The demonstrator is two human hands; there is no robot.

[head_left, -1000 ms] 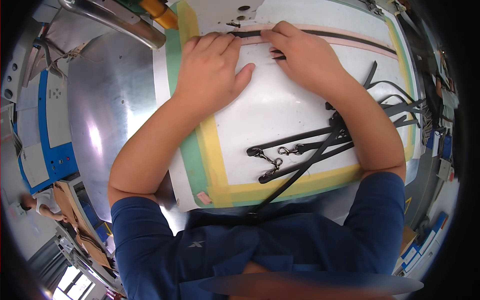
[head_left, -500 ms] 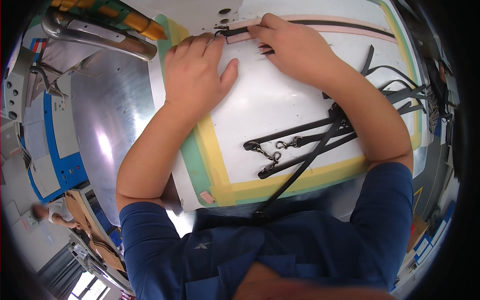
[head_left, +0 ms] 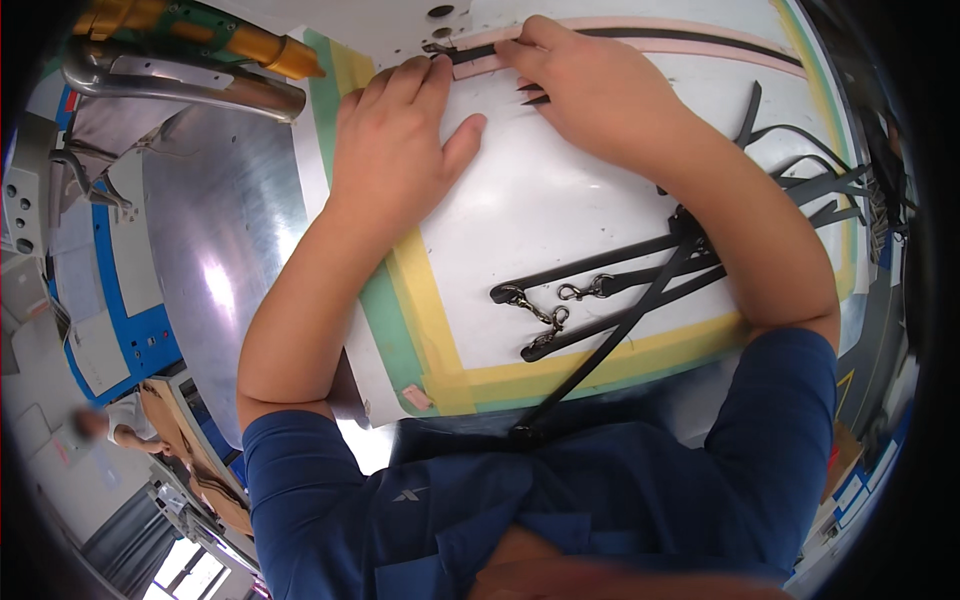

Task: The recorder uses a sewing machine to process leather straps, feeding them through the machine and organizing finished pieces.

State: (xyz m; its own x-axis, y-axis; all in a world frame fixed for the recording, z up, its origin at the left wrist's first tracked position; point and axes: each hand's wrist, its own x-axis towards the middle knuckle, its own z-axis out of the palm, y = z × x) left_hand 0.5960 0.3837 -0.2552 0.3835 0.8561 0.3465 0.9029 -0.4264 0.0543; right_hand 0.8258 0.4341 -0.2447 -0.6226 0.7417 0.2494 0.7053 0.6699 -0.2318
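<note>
A long black strap [head_left: 640, 34] lies along a pink strip [head_left: 720, 52] at the far side of the white work board [head_left: 480, 200]. My left hand [head_left: 400, 130] rests at the strap's left end, beside a small dark metal hook. Its fingers stretch forward and its thumb stands apart; the fingertips are partly hidden. My right hand [head_left: 610, 95] pinches the strap between thumb and forefinger a little further right. Two dark pointed tips [head_left: 535, 95] stick out from under its curled fingers; the rest of that tool is covered by the hand.
Several black straps with metal snap hooks [head_left: 560, 320] lie across the board, partly under my right forearm. Yellow tape [head_left: 420, 310] and green tape edge the board. A metal tube [head_left: 190, 85] and an orange machine part [head_left: 260, 45] stand at upper left. A person [head_left: 130, 425] works far left.
The whole view has shifted slightly. My left fingers have shifted a little at the strap's end, and the right hand keeps its pinch.
</note>
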